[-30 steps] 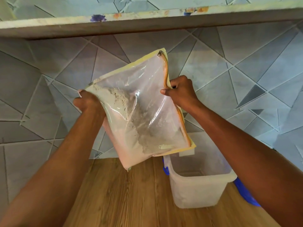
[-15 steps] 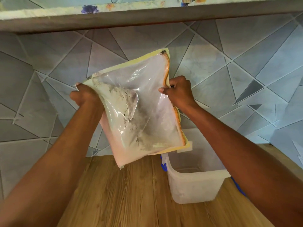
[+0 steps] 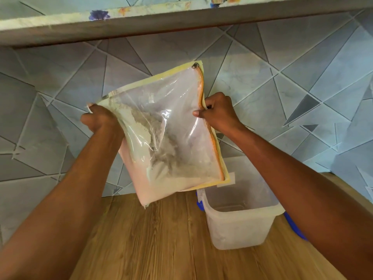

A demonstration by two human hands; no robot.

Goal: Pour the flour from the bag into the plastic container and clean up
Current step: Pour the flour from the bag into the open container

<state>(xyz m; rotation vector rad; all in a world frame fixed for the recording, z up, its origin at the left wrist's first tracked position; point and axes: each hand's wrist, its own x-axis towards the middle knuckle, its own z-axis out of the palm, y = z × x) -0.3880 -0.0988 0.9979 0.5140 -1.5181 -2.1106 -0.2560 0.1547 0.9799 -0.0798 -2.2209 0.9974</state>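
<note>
Both our hands hold the bag (image 3: 171,138) up in the air, one at each side. Our left hand (image 3: 101,122) grips the bag's left edge, fingers curled round it and hidden behind the plastic. Our right hand (image 3: 218,114) pinches the right edge at the zip (image 3: 201,85), thumb in front and fingers folded behind.

Between our hands the bag hangs tilted, its top right corner highest and its lower left corner lowest. It is clear plastic with a pale yellow border and an orange zip running down the side by our right hand. Flour (image 3: 157,156) lies inside, heaped toward the left and bottom, with dust clinging to the plastic. We cannot tell whether the zip is open.

Below our right hand, and just under the bag's lower right corner, stands the container (image 3: 238,225). It is cloudy plastic, upright and uncovered, with a little white powder on its inner walls. Blue clips (image 3: 199,205) show at its left side, and something blue (image 3: 294,227) shows behind our right forearm.

Under everything lies a wooden counter (image 3: 151,249). Behind our hands rises a wall of grey tiles (image 3: 60,87) with slanting lines, and above them runs a shelf (image 3: 141,23).
</note>
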